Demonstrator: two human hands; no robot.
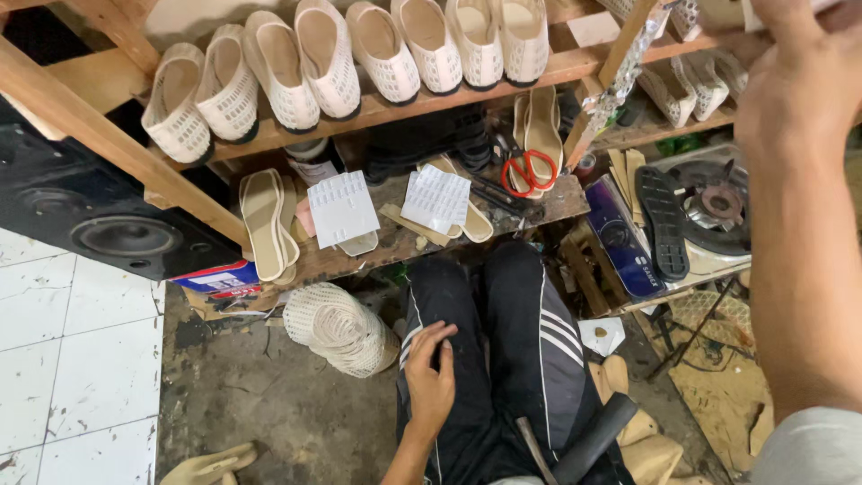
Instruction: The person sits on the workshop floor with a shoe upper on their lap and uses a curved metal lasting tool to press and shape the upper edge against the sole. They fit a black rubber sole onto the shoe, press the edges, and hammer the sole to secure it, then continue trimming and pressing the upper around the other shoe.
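Observation:
My left hand (431,377) lies flat on my left thigh, on black trousers with white stripes (530,341), fingers loosely apart and holding nothing. My right hand (799,81) is raised at the upper right, near the end of the wooden shelf (395,112). Its fingertips run off the top edge, so any grip is hidden. A row of white perforated shoes (332,63) stands on that shelf. On the lower board lie beige insoles (265,224), two white perforated sheets (341,208) and red-handled scissors (528,171).
A black sole (663,220) rests on a small gas stove (718,207) at right. A stack of white woven pieces (339,328) sits on the floor by my knee. A black speaker (108,224) stands left over white tiles (72,359). A dark-handled tool (588,438) lies on my lap.

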